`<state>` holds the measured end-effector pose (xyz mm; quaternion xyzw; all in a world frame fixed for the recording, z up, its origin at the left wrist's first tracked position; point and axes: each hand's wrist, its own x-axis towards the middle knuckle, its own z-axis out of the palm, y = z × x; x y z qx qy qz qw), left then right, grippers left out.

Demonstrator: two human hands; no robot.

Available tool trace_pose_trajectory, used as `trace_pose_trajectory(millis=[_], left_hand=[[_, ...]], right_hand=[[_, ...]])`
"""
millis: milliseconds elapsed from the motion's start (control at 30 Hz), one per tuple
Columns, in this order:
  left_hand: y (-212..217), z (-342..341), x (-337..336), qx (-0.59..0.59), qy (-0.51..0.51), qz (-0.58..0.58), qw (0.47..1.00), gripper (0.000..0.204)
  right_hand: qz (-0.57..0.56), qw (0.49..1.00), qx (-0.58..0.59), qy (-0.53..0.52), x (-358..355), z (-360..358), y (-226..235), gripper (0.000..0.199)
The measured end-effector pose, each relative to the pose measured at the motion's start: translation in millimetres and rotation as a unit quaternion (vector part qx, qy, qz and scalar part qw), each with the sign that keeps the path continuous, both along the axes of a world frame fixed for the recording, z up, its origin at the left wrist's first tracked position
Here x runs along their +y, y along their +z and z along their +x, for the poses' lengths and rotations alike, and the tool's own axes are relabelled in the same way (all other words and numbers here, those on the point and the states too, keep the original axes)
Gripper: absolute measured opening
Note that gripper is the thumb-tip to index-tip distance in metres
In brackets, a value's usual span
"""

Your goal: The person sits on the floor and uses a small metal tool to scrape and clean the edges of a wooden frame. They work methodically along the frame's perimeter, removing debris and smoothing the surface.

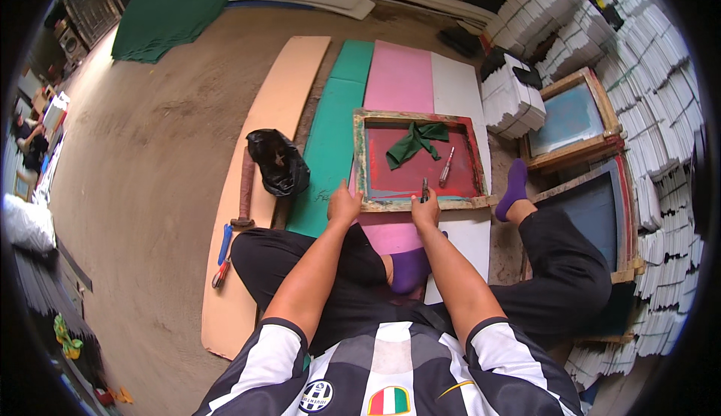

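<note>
A wooden screen-printing frame [357,149] with reddish mesh lies in front of me, its timber stained with paint. My left hand [345,206] grips the frame's near left corner, with the thumb at the inner side. At the near edge, my right hand [426,212] is closed around a small dark metal tool [424,190], perhaps pliers; the fingers hide most of it. On the mesh lie a crumpled dark green cloth [414,144] and a screwdriver [447,168] with a clear handle.
Long peach [274,108], green [342,108] and pink [402,74] boards lie beneath. To the left are a black plastic bag [278,164], a hammer [246,187] and a blue-handled tool [225,243]. More screen frames [567,119] and white paper stacks [514,104] stand right.
</note>
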<state>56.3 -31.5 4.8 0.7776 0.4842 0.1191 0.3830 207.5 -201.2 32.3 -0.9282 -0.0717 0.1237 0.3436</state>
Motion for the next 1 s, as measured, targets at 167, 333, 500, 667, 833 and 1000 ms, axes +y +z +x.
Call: trace_pose_trajectory(millis=[167,333,500,667,833,1000], left_hand=[[7,30,9,0.042,-0.001,0.005,0.999,0.068],[29,53,14,0.135,-0.047,0.014,0.99,0.059],[13,46,12,0.105,-0.068,0.086,0.988,0.051],[10,43,-21,0.028,0.04,0.088,0.995,0.05],[14,66,-75,-0.094,0.155,0.008,0.983,0.062],[14,68,-65,-0.01,0.133,-0.079,0.988,0.048]], right_hand=[[0.006,0.998,0.009,-0.056,-22,17,7,0.065],[0.007,0.997,0.006,-0.075,-40,35,-17,0.058],[0.027,0.996,-0.015,-0.088,-32,37,3,0.044],[-0.026,0.999,0.019,-0.032,-12,71,32,0.041],[-0.032,0.998,-0.011,0.045,7,122,36,0.053],[-0.048,0.998,-0.024,0.028,13,129,23,0.086]])
